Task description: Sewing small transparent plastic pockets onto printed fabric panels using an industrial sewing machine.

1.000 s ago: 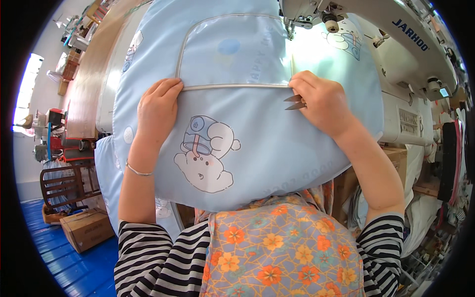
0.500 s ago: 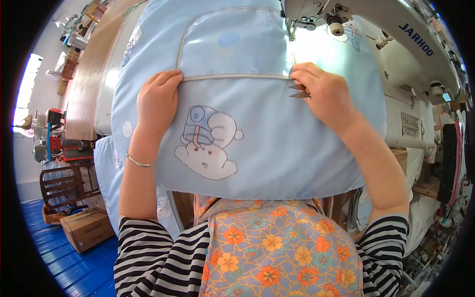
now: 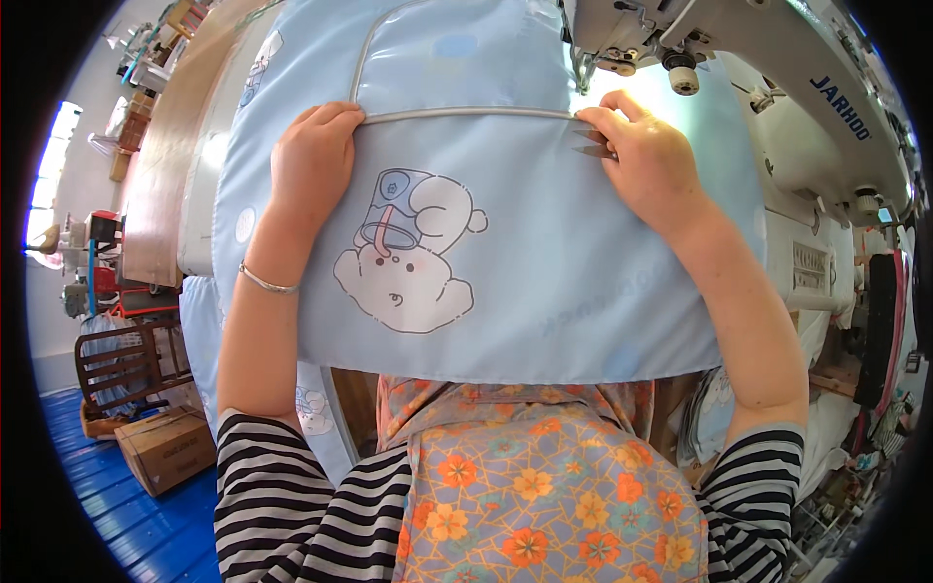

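Here | grey piping (image 3: 471,112): between left hand (image 3: 313,160) and right hand (image 3: 655,163) | blue fabric (image 3: 554,233): beneath

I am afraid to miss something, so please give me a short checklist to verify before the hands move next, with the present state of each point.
1. Left hand at the left end of the grey piping: ok.
2. Right hand at the piping's right end: ok.
3. Right hand free of tools: not ok, it holds dark snips.
4. Snips not touching the blue fabric: cannot tell, the blades are over it.
5. Fabric without large folds between the hands: ok.
6. Sewing machine needle raised: cannot tell, too small.
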`<act>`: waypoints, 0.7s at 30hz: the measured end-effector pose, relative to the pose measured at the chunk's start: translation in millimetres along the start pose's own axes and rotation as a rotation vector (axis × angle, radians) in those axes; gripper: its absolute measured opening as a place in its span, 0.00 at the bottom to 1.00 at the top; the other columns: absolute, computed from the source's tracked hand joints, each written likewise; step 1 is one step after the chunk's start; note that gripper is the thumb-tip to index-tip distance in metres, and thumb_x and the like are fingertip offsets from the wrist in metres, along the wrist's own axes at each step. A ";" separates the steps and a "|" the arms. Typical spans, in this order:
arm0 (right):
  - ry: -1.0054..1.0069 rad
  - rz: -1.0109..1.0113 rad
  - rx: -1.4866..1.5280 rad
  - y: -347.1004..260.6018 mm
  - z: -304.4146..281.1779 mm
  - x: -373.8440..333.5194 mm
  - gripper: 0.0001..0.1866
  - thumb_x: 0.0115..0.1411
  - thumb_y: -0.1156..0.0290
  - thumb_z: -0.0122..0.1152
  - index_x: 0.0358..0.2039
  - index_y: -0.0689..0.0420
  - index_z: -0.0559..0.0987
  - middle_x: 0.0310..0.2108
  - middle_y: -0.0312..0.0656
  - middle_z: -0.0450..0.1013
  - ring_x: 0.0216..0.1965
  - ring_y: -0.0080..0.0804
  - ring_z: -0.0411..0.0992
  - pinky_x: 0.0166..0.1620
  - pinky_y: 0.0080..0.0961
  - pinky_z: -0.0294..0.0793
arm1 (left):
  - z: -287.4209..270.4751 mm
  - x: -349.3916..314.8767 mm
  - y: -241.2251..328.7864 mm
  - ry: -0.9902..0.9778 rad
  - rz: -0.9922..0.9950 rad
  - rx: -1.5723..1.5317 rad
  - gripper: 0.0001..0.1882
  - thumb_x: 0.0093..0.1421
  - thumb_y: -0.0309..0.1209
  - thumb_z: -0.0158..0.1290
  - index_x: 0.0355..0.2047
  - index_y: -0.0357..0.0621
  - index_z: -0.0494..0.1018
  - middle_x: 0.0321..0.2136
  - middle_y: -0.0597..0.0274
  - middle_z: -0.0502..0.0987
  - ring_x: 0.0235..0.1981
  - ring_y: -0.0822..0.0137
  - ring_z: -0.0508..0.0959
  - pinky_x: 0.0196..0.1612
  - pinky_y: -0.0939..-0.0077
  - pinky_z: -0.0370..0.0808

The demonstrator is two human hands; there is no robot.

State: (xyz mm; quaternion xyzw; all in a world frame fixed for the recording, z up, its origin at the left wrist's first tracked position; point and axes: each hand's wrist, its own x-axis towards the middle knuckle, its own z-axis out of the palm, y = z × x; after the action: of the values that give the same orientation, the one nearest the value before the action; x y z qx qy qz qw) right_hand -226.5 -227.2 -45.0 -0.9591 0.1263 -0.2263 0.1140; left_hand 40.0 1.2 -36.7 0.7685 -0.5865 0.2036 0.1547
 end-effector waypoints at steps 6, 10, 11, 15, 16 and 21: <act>0.045 -0.007 -0.056 10.3 0.5 6.8 0.18 0.47 0.84 0.59 0.40 0.55 0.78 0.38 0.35 0.73 0.29 0.33 0.76 0.33 0.28 0.76 | 15.8 19.6 -12.7 0.009 0.018 0.022 0.09 0.54 0.21 0.51 0.33 0.43 0.79 0.38 0.66 0.81 0.40 0.61 0.79 0.41 0.67 0.78; 0.062 -0.006 -0.033 12.6 -0.5 7.0 0.17 0.48 0.84 0.58 0.39 0.56 0.78 0.38 0.36 0.73 0.28 0.33 0.76 0.33 0.28 0.75 | 20.9 30.4 -21.1 -0.004 0.018 0.009 0.09 0.55 0.22 0.50 0.34 0.43 0.79 0.39 0.67 0.80 0.41 0.61 0.79 0.43 0.68 0.77; 0.064 -0.002 -0.019 12.6 -0.9 6.9 0.16 0.48 0.84 0.58 0.39 0.57 0.78 0.37 0.36 0.73 0.28 0.33 0.76 0.33 0.28 0.75 | 21.3 32.4 -22.9 -0.009 0.026 -0.008 0.09 0.55 0.22 0.50 0.34 0.43 0.79 0.39 0.67 0.80 0.41 0.61 0.78 0.43 0.68 0.77; 0.059 -0.002 -0.003 10.7 -4.3 5.0 0.15 0.49 0.85 0.54 0.38 0.58 0.77 0.37 0.38 0.73 0.30 0.34 0.75 0.34 0.29 0.74 | 20.1 30.5 -27.2 -0.012 0.004 -0.009 0.11 0.56 0.21 0.49 0.37 0.43 0.78 0.42 0.64 0.80 0.43 0.59 0.78 0.46 0.66 0.76; 0.058 -0.014 0.016 11.0 -4.6 2.2 0.16 0.49 0.86 0.53 0.39 0.58 0.77 0.36 0.39 0.72 0.31 0.35 0.74 0.34 0.27 0.74 | 18.9 25.5 -27.3 -0.052 -0.031 -0.060 0.12 0.57 0.22 0.48 0.39 0.42 0.78 0.43 0.62 0.79 0.44 0.57 0.78 0.47 0.65 0.76; 0.097 0.001 0.289 -4.3 -31.4 -34.5 0.19 0.56 0.85 0.50 0.49 0.60 0.76 0.30 0.42 0.69 0.28 0.28 0.66 0.35 0.22 0.70 | -16.5 -18.5 10.9 -0.176 -0.089 -0.201 0.16 0.57 0.26 0.52 0.46 0.40 0.75 0.49 0.54 0.76 0.48 0.51 0.76 0.52 0.62 0.74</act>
State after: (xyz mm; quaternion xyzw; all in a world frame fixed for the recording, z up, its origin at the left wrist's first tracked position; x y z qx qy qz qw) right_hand -270.1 -218.1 -30.5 -0.9206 0.0981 -0.2882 0.2447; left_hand 23.1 21.8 -31.5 0.7893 -0.5805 0.0685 0.1879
